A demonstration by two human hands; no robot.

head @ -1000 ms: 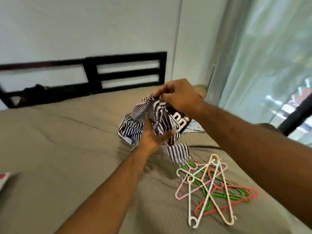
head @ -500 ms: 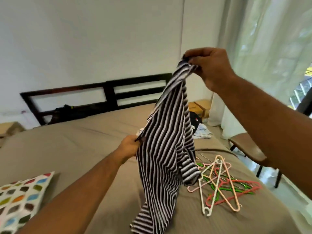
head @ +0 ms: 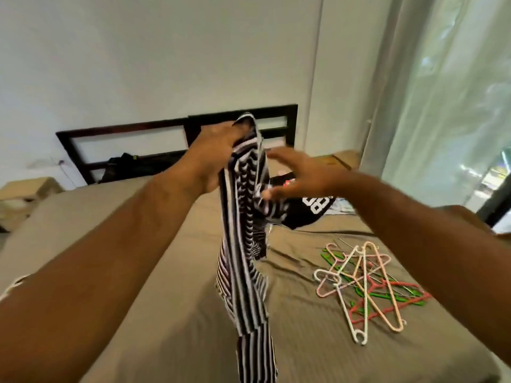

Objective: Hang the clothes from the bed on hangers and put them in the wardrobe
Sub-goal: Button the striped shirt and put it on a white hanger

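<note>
As it hangs from L grip [head: 215,158] — blk/wht striped garment [head: 243,286], twisted, narrow.

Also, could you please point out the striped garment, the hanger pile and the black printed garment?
striped garment [head: 241,286], head view, hanging middle of the fabric.
hanger pile [head: 365,287], head view, crossed hangers at its middle.
black printed garment [head: 305,215], head view, black fabric below the print.

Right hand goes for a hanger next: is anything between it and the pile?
Nothing visible. The right hand hovers open beside the striped garment gripped by the left hand; only bare bed sheet shows around the hangers. The black printed garment lies beyond the pile, not on it.
</note>
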